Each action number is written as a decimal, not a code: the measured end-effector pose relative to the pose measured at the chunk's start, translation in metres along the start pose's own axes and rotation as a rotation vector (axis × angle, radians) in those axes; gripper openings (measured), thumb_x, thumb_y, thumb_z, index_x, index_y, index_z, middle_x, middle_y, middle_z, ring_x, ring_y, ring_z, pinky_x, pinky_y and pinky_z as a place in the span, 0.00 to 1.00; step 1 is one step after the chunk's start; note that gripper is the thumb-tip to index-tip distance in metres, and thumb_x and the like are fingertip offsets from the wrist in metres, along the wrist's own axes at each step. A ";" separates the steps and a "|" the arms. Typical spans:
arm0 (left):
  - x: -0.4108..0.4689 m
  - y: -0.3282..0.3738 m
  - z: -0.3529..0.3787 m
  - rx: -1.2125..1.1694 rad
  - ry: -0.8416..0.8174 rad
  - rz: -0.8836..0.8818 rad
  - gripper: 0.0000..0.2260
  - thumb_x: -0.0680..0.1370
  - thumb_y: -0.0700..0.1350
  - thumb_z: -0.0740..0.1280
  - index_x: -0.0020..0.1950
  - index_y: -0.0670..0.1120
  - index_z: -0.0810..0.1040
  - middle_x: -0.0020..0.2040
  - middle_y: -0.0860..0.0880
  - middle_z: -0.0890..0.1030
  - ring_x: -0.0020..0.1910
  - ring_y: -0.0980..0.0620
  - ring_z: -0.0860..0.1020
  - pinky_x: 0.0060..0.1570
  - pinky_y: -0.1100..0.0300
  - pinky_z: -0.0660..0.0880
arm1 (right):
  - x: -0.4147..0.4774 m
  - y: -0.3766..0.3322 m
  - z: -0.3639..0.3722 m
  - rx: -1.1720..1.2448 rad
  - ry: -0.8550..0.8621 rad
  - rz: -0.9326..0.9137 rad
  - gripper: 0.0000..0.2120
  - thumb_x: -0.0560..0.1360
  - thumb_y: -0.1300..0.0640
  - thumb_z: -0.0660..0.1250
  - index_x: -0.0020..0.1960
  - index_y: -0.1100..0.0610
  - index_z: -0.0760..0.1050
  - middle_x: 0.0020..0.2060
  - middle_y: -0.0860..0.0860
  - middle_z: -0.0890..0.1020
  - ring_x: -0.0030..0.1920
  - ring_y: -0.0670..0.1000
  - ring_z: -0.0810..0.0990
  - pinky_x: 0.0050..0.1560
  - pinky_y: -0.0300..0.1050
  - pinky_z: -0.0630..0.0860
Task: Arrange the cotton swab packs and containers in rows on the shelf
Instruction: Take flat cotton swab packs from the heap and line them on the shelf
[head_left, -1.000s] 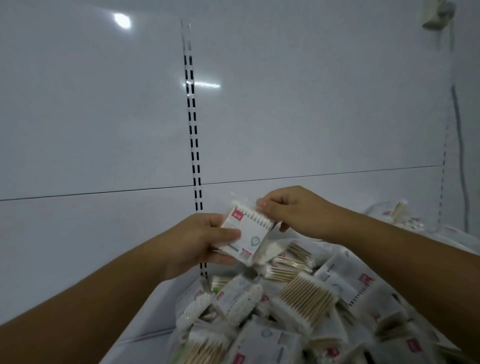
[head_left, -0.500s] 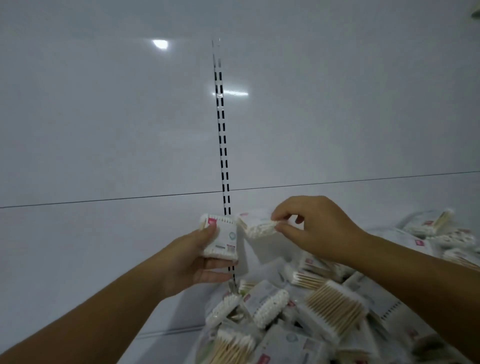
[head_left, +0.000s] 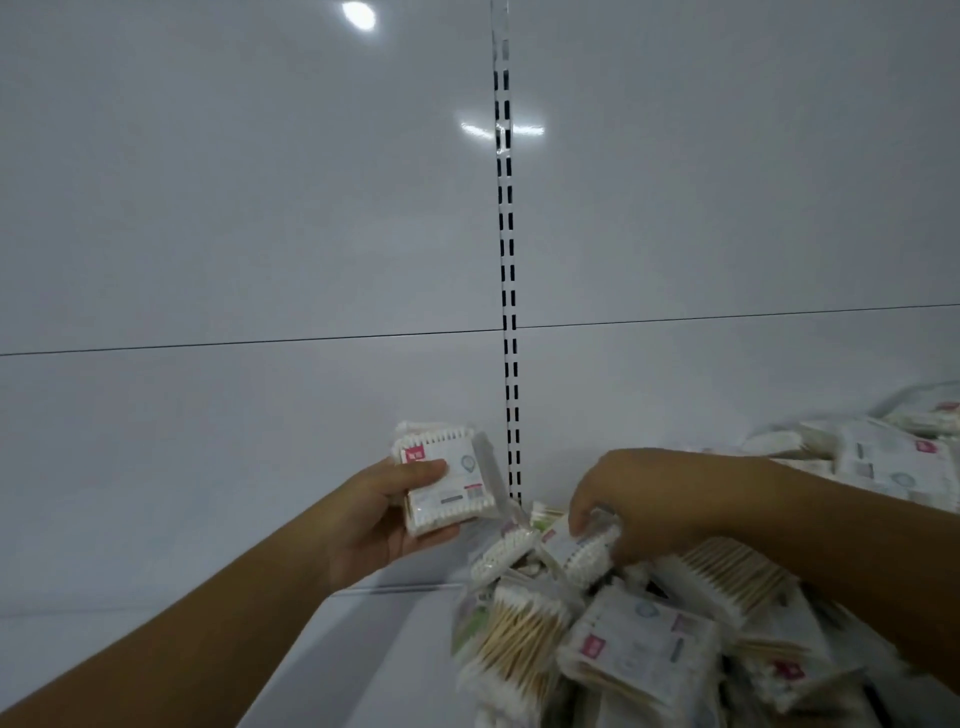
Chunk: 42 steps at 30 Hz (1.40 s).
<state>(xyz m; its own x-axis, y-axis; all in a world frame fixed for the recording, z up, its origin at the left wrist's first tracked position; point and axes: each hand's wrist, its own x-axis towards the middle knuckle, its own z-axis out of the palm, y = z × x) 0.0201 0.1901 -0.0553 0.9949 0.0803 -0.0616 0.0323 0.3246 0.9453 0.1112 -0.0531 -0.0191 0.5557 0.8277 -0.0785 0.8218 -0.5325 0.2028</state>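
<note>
Left hand (head_left: 382, 519): small stack of swab packs (head_left: 449, 483) gripped, held upright above shelf (head_left: 358, 654), near slotted upright (head_left: 508, 312). Right hand (head_left: 644, 501): fingers curled round white-tipped pack (head_left: 584, 548) atop loose pile (head_left: 639, 649) heaped at right of shelf. Pile detail blurred.

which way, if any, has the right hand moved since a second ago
Yes. The right hand has dropped farther below the back panel's horizontal seam, down into the pile of packs, where it grips a pack.
</note>
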 end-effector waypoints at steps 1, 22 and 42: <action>-0.001 -0.002 -0.002 0.000 -0.009 -0.013 0.21 0.68 0.41 0.71 0.60 0.40 0.76 0.52 0.37 0.84 0.45 0.41 0.85 0.34 0.55 0.81 | 0.000 0.000 -0.001 -0.009 0.033 -0.003 0.19 0.74 0.53 0.69 0.64 0.46 0.75 0.63 0.43 0.74 0.61 0.44 0.69 0.57 0.36 0.65; -0.213 0.036 -0.231 -0.015 0.209 0.295 0.22 0.69 0.40 0.72 0.63 0.45 0.76 0.56 0.40 0.83 0.50 0.44 0.83 0.41 0.54 0.81 | 0.128 -0.314 -0.076 0.411 0.729 -0.557 0.17 0.73 0.47 0.68 0.59 0.51 0.79 0.56 0.44 0.75 0.55 0.43 0.73 0.53 0.39 0.74; -0.468 0.072 -0.570 -0.011 0.682 0.329 0.28 0.66 0.39 0.73 0.66 0.46 0.72 0.59 0.39 0.81 0.54 0.40 0.82 0.42 0.53 0.80 | 0.363 -0.711 -0.134 1.049 0.178 -0.841 0.09 0.70 0.58 0.75 0.47 0.48 0.79 0.35 0.45 0.83 0.34 0.44 0.81 0.36 0.35 0.76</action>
<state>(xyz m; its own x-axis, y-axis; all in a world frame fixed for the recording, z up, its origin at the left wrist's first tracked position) -0.4981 0.7132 -0.1408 0.6733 0.7385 0.0352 -0.2604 0.1922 0.9462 -0.2882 0.6496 -0.0613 -0.1160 0.9357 0.3331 0.6543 0.3243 -0.6832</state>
